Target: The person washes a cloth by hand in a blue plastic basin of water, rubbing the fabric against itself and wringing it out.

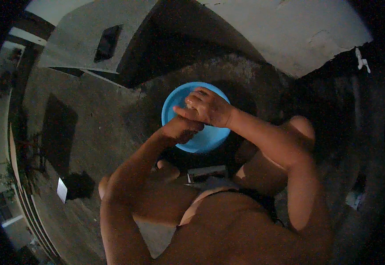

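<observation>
A round light-blue plastic basin (205, 140) rests on the dark floor in front of me, between my bent knees. Both hands are together over it. My left hand (183, 128) comes from the lower left, its fingers curled against the underside of the other hand. My right hand (209, 107) reaches in from the right and lies on top, with its fingers bent. Their skin looks wet. Whether something small is held between the palms is hidden. The basin's inside is partly covered by the hands, so its contents cannot be made out.
A light wall (292, 33) with a white tap (363, 61) rises at the upper right. A pale block-like structure (80, 39) with a dark panel stands upper left. On the concrete floor (109, 132) at the left is a small white object (62, 190). The scene is dim.
</observation>
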Tool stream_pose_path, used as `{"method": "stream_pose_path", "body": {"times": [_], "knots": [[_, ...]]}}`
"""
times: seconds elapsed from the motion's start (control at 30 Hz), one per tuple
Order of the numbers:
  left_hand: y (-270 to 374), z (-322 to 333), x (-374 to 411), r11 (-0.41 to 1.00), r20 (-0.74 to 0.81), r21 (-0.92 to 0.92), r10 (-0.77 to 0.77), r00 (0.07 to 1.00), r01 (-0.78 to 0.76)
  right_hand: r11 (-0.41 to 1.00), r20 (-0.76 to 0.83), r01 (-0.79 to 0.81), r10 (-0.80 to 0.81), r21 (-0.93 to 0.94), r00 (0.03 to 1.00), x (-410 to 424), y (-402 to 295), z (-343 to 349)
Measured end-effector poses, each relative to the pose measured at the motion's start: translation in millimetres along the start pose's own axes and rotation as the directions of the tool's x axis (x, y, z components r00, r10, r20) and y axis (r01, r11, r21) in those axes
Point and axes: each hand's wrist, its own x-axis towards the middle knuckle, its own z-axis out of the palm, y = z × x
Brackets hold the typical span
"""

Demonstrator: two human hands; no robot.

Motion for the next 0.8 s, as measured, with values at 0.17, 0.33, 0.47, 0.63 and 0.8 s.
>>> {"method": "stream_pose_path", "body": {"times": [0.17, 0.33, 0.47, 0.63, 0.8], "knots": [[-7.5, 0.3, 10.3, 0.566, -0.054, 0.824, 0.038, 0.998, 0.023, 0.917, 0.429, -0.398, 0.355, 0.011, 0.831, 4.3, -28.0, 13.5], [10.6, 26.4, 5.2, 0.411, -0.257, 0.878, -0.029, 0.966, 0.246, 0.518, 0.579, -0.813, 0.588, 0.267, 0.565, -22.4, -42.9, 35.6], [13.6, 22.8, 6.6, 0.309, -0.221, 0.936, 0.146, 0.964, 0.168, 0.280, 0.631, -0.883, 0.620, 0.376, 0.466, -30.6, -45.9, 57.0], [-3.7, 0.9, 2.0, 0.230, -0.138, 0.973, 0.475, 0.869, 0.029, -0.221, 0.905, -0.935, 0.389, 0.276, 0.175, -5.4, -27.4, 56.0], [-45.9, -38.6, 12.2, 0.853, -0.578, 0.429, 0.006, 0.816, 0.298, -0.508, 0.836, -0.665, 0.364, 0.547, 0.409, 30.6, 11.7, 42.2]]}}
